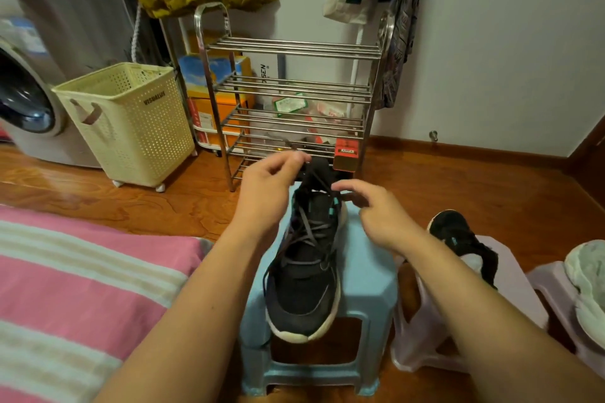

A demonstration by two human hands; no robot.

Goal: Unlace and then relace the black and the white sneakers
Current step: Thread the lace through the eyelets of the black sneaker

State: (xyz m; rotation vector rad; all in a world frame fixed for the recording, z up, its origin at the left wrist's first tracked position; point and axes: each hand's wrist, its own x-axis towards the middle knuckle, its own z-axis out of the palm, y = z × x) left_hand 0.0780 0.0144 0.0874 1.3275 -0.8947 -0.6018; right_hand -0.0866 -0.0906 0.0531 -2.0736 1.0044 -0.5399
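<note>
A black sneaker (pixel 302 281) with a pale sole lies on a light blue stool (pixel 370 278), toe toward me, its dark lace (pixel 307 232) loosely crossed. My left hand (pixel 266 190) pinches a lace end at the far end of the shoe and lifts it. My right hand (pixel 376 213) pinches the lace at the shoe's right collar. A second black sneaker (pixel 465 242) rests on a lilac stool (pixel 510 275) to the right. One white sneaker (pixel 589 288) shows at the right edge on another lilac stool.
A steel shoe rack (pixel 288 98) stands straight ahead against the wall. A cream laundry basket (pixel 131 121) on wheels and a washing machine (pixel 29 101) are at the left. A pink striped bedspread (pixel 75 298) fills the lower left. The floor is wood.
</note>
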